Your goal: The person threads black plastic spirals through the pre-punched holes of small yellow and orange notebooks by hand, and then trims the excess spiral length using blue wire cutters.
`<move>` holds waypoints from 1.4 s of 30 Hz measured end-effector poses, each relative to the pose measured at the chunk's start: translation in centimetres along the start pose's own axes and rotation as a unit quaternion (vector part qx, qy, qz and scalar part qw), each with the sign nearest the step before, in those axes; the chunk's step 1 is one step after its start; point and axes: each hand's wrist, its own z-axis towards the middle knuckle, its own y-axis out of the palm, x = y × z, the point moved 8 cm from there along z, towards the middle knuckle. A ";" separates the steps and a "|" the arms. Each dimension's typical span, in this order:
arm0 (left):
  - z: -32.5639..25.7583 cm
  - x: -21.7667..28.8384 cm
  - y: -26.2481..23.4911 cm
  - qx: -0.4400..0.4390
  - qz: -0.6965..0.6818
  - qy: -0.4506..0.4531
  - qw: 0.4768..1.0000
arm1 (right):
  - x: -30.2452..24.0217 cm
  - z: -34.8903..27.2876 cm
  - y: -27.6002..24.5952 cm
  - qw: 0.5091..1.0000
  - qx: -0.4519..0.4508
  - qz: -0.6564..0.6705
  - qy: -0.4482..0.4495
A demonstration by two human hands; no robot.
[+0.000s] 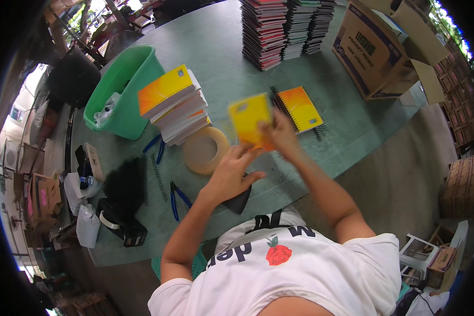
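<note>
A yellow-orange pocket notebook, slightly blurred, is held above the table by my right hand, whose fingers and thumb pinch its right side. My left hand reaches to the notebook's lower edge, fingers extended and thumb spread apart. Beneath that hand lies a dark, pointed flat piece. Just left of the notebook sits a wide roll of tape. A spiral-bound yellow-orange notebook rests to the right, on top of dark coil-bound ones. Behind the tape leans a stack of yellow-orange notebooks with white page edges.
Blue-handled pliers and a second blue-handled tool lie left, near black wire coils. A green plastic bin stands far left. Tall notebook stacks and an open carton occupy the far side of the green table.
</note>
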 end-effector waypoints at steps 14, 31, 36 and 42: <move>-22.7 -17.2 -11.3 0.091 0.236 -0.481 0.839 | 3.1 4.1 -18.5 0.914 0.153 -0.376 -0.012; -23.2 -21.1 -7.9 0.238 0.180 -0.464 0.834 | -15.9 5.6 13.1 0.790 -0.124 -0.359 -0.481; -25.0 -17.9 -11.9 0.377 0.010 -0.471 0.798 | -15.3 4.3 25.8 0.560 -0.222 -0.541 -0.587; -29.2 -13.2 -15.7 0.514 -0.263 -0.398 0.713 | -13.9 7.8 28.7 0.555 -0.486 -0.567 -0.367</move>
